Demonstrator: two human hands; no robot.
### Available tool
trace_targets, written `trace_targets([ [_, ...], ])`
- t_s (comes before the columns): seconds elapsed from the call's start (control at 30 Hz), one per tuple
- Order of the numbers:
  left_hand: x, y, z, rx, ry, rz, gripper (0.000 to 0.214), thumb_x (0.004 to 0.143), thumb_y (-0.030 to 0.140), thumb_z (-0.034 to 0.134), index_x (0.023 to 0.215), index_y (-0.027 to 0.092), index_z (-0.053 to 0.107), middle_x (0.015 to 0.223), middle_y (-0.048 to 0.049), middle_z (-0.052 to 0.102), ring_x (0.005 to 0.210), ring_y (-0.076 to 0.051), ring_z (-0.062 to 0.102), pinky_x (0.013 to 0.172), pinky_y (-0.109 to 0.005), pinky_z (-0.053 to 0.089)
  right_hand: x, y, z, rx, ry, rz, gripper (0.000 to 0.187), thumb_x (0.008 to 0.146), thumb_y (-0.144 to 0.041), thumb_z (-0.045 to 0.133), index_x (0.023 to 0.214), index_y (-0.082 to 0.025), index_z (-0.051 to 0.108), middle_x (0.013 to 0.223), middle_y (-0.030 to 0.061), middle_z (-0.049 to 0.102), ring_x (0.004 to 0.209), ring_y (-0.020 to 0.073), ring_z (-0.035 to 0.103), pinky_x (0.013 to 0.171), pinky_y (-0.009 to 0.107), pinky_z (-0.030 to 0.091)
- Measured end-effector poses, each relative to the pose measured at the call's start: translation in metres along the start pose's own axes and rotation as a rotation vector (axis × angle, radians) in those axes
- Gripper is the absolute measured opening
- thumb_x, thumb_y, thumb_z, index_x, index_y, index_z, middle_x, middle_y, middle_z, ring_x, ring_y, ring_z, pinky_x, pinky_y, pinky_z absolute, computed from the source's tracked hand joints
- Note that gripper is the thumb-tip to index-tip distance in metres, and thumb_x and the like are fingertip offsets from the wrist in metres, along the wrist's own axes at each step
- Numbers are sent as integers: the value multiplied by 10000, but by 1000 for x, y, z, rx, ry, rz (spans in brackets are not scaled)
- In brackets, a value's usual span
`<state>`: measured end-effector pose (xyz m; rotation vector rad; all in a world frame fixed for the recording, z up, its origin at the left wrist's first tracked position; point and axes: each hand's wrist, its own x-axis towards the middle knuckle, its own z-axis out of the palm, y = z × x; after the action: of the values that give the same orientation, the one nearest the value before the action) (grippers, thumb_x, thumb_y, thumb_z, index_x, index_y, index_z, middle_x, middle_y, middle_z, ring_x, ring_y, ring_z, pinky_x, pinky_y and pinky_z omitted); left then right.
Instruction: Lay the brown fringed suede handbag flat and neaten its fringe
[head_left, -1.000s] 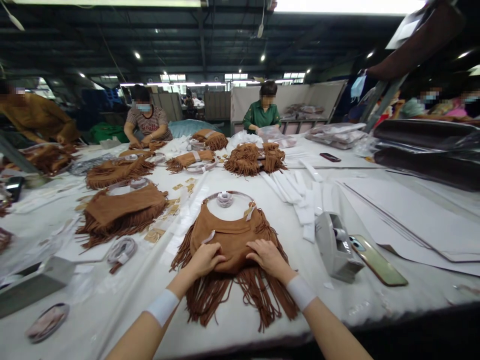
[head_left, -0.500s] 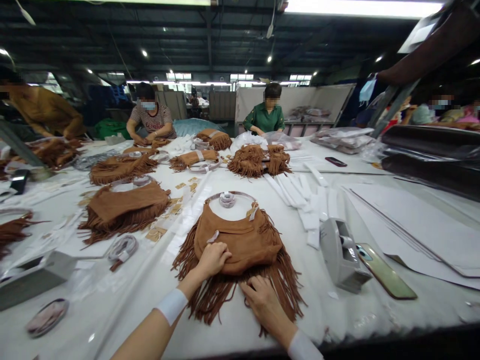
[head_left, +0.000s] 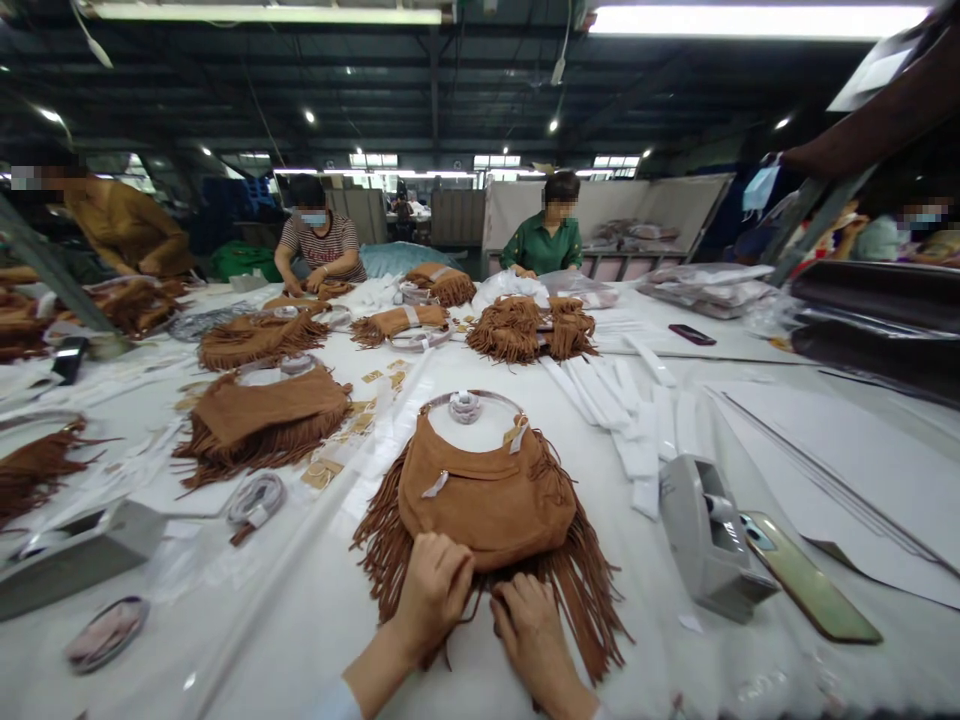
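Note:
A brown fringed handbag (head_left: 487, 500) lies flat on the white table in front of me, its wrapped handle curving away at the top. A zip with a white-wrapped pull crosses its front, and a tag hangs near the handle's right end. At the bag's lower edge, my left hand (head_left: 433, 585) is closed with curled fingers around strands of the fringe (head_left: 472, 600). Just right of it, my right hand (head_left: 534, 630) is also curled over the fringe below the bag. Its fingertips are partly hidden, but strands run under them.
Right of the bag stand a grey tape dispenser (head_left: 709, 535), a phone (head_left: 814, 580) and white strips (head_left: 600, 400). Another brown bag (head_left: 266, 410), a coiled wrapped strap (head_left: 256, 500) and a second dispenser (head_left: 75, 550) lie left. Co-workers (head_left: 546, 230) work across the table.
My left hand has moved from the bag's front panel down to its lower edge and the fringe. My right hand stays at the fringe. The view has shifted slightly.

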<state>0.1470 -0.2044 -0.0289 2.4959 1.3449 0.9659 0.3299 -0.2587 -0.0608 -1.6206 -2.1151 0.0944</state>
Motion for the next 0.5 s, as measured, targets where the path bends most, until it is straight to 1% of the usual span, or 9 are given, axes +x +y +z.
trace_targets([
  [0.03,-12,6,2,-16,-23,49,186,933,193,408,911,201,593,794,-45,528,792,-201,466,747,-347,355,0,0,0,5,11,-6,112,895,-160,486,860,-215,577,825,27,557,798,205,489,735,336,310],
  [0.1,-31,14,10,-23,-119,77,237,906,153,408,1041,212,595,829,-56,530,793,-206,463,716,-342,359,0,-1,0,6,25,-6,125,882,-151,477,802,-210,553,802,25,549,782,204,484,726,335,305],
  [0.17,-40,19,19,1,-213,32,358,875,111,405,1178,227,555,890,-70,537,822,-214,471,709,-340,368,1,-1,0,8,25,4,123,852,-130,477,784,-210,542,794,27,546,778,208,477,725,339,304],
  [0.23,-40,20,26,27,-279,-24,413,861,105,413,1230,247,533,925,-74,540,841,-219,479,711,-338,375,1,-1,1,9,8,23,117,818,-113,488,778,-210,540,794,30,547,781,214,472,725,343,304],
  [0.3,-33,19,31,42,-323,-59,352,886,150,419,1187,261,565,923,-72,546,852,-222,488,724,-341,380,2,1,3,4,-22,49,120,807,-105,492,774,-210,542,801,35,554,789,219,473,723,345,303],
  [0.4,-23,17,34,53,-368,-81,242,925,218,413,1034,251,626,884,-70,561,867,-229,505,750,-346,383,4,3,4,-3,-83,78,152,846,-106,466,761,-207,543,809,42,566,796,220,483,715,343,304],
  [0.5,-18,13,35,64,-421,-56,215,919,217,421,965,246,629,866,-69,580,852,-231,516,744,-344,378,6,6,0,15,-150,100,182,874,-97,439,779,-204,552,840,49,579,827,222,497,722,342,315],
])
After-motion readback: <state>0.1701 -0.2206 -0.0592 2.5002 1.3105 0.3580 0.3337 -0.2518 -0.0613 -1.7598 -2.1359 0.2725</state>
